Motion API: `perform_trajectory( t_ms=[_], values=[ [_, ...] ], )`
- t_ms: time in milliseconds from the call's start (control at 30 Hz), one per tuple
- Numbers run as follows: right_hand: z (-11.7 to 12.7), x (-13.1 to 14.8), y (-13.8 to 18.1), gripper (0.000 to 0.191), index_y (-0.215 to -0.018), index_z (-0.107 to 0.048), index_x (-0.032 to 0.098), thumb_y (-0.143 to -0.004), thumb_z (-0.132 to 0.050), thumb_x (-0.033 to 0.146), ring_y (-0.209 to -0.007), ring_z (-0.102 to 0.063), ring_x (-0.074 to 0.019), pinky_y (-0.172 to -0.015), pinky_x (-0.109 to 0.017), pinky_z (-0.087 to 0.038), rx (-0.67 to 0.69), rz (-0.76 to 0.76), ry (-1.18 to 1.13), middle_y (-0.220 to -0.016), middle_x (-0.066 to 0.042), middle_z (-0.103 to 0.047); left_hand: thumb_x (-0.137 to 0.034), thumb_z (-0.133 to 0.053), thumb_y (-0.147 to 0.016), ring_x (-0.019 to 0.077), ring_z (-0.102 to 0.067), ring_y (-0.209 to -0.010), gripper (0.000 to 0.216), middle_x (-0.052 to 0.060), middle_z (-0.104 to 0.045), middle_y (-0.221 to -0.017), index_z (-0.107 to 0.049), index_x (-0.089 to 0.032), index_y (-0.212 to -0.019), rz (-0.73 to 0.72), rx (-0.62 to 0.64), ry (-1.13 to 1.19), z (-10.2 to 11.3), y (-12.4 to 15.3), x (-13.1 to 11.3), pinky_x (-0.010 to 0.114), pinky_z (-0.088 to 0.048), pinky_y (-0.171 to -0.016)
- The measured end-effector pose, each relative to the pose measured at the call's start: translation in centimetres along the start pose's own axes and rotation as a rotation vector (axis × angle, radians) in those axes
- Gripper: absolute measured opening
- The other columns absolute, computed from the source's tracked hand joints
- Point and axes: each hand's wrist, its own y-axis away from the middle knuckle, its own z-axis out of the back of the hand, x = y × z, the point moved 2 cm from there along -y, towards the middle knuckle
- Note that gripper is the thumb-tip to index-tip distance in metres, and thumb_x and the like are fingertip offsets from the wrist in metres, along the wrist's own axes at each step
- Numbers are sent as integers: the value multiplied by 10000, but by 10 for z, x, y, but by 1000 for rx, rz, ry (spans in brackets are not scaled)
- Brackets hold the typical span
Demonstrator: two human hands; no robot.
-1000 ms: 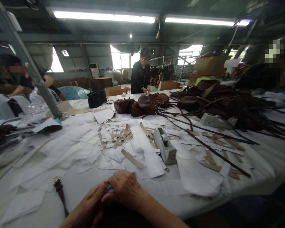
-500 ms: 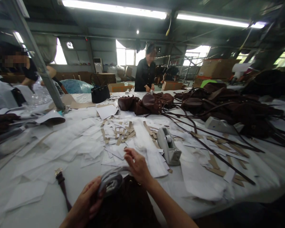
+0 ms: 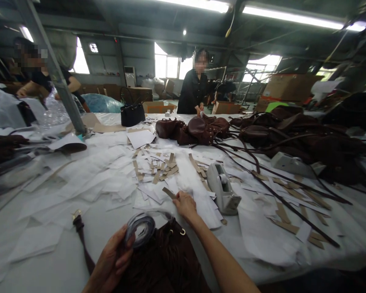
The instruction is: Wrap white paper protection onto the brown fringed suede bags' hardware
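Observation:
My left hand (image 3: 114, 254) is wrapped around a coiled strap (image 3: 131, 230) covered in greyish, see-through film. Its free end runs to the top of a dark brown bag (image 3: 169, 260), which lies in front of me with metal rings at its edge. Beyond the bag, my right hand (image 3: 186, 205) pinches a narrow brown cardboard strip (image 3: 168, 192) over the papers. A brown strap with a buckle (image 3: 78, 221) extends from the bag's left side onto the table. To the right of my right hand stands a grey tape dispenser (image 3: 222, 189).
White paper sheets (image 3: 106, 183) and cardboard pieces (image 3: 167, 169) cover much of the table. Brown bags (image 3: 198, 130) with long straps (image 3: 288, 207) pile up behind and right, near a second dispenser (image 3: 293, 163). Across the table stands a person (image 3: 192, 93); another (image 3: 42, 79) works at left.
My right hand has left the strap's end and moved slightly right, and a cardboard strip now shows in its fingers. My left hand keeps the coil, now turned more face-on.

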Motion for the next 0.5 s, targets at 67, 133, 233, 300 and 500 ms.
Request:
perform_trajectory(
  t_ms=[67,133,233,300,500],
  values=[
    [10,6,-1,64,-840,-606,165,-784,-576,160,-766,-629,-201,-744,-336,-460,10,3,-90,-747,-47,-653,-448,-678,-762,-24,-247,-265,361,-87,-479,-561,-458,-171,-690,-16,-9,12,-2,0,0,82,-219,-226],
    [23,14,8,165,-975,-582,146,-847,-491,195,-702,-633,-164,-682,-292,-480,23,12,-199,-747,-35,-657,-450,-684,-759,-28,-240,-265,369,-91,-472,-554,-458,-168,-685,-38,-16,26,-3,0,-1,75,-222,-228],
    [40,31,41,320,-1133,-529,143,-911,-404,337,-539,-594,-117,-512,-224,-467,85,31,-365,-695,2,-644,-464,-696,-747,-31,-228,-263,387,-100,-457,-536,-464,-163,-676,-73,-31,31,-3,-3,-1,68,-221,-228],
    [44,42,72,360,-996,-607,146,-889,-437,444,-422,-522,-97,-409,-200,-407,212,16,-522,-592,26,-600,-487,-696,-743,-32,-216,-261,404,-105,-446,-522,-469,-160,-672,-97,-45,11,-5,-4,-1,69,-218,-226],
    [29,64,134,279,-653,-624,145,-797,-572,378,-307,-424,-70,-320,-176,-275,326,-182,-556,-441,34,-529,-567,-662,-739,-11,-237,-246,455,-108,-421,-444,-464,-167,-650,-212,-83,-169,-22,7,6,87,-218,-228]
  ],
)
